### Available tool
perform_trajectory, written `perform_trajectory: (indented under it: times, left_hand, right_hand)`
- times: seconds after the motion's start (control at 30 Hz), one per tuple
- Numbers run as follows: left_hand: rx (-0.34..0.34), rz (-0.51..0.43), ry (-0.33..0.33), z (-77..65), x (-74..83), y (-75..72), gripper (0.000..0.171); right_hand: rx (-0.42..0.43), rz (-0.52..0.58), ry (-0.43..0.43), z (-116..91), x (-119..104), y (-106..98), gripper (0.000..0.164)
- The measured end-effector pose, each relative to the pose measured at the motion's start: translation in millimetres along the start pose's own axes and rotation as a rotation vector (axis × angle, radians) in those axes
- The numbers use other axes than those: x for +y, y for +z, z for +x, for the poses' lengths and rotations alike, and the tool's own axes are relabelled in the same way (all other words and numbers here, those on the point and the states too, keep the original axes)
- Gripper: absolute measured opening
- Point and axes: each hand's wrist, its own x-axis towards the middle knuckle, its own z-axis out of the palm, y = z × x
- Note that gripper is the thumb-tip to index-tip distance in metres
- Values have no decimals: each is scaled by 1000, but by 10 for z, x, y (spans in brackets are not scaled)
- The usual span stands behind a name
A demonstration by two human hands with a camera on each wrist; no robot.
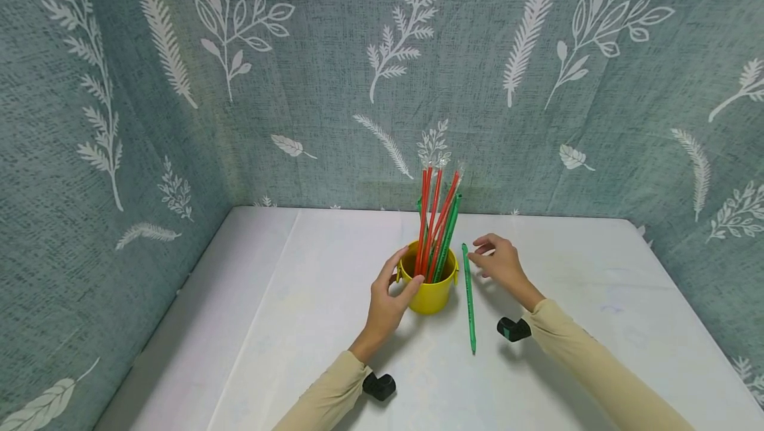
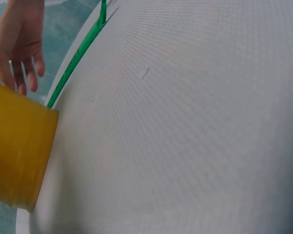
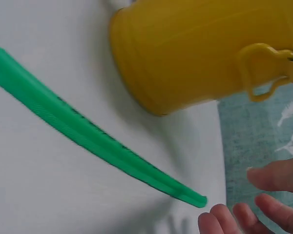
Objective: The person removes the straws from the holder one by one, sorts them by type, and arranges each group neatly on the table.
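A small yellow bucket (image 1: 431, 298) stands upright on the table, several long red sticks (image 1: 436, 219) with clear wrapping at their tops leaning in it beside green ones (image 1: 446, 239). My left hand (image 1: 386, 302) holds the bucket from its left side, thumb at the front rim and fingers along the left edge. To the right of the bucket, a slim green wrapped stick (image 3: 88, 129) with dark print lies flat on the white surface. Over by its far end is my right hand (image 1: 500, 264), thumb and fingers apart with nothing between them; the right wrist view shows the fingertips (image 3: 219, 217) close to that end.
The white table (image 1: 298, 325) reaches back to a grey-green cloth (image 1: 334, 66) with white leaf prints, which hangs behind and along both sides. A wire handle lug (image 3: 256, 73) sticks out from the bucket's side. Black wrist cameras (image 1: 379, 386) sit below each forearm.
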Motion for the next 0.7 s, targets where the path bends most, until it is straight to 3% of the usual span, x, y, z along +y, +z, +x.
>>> perform_trajectory:
  times: [0.27, 0.7]
  left_hand:
    - [8, 2, -2, -3, 1, -5, 51]
    - [-5, -15, -2, -8, 0, -1, 51]
  right_hand:
    - [-25, 89, 15, 4, -145, -142, 31]
    - [-25, 128, -15, -20, -357, -271, 35]
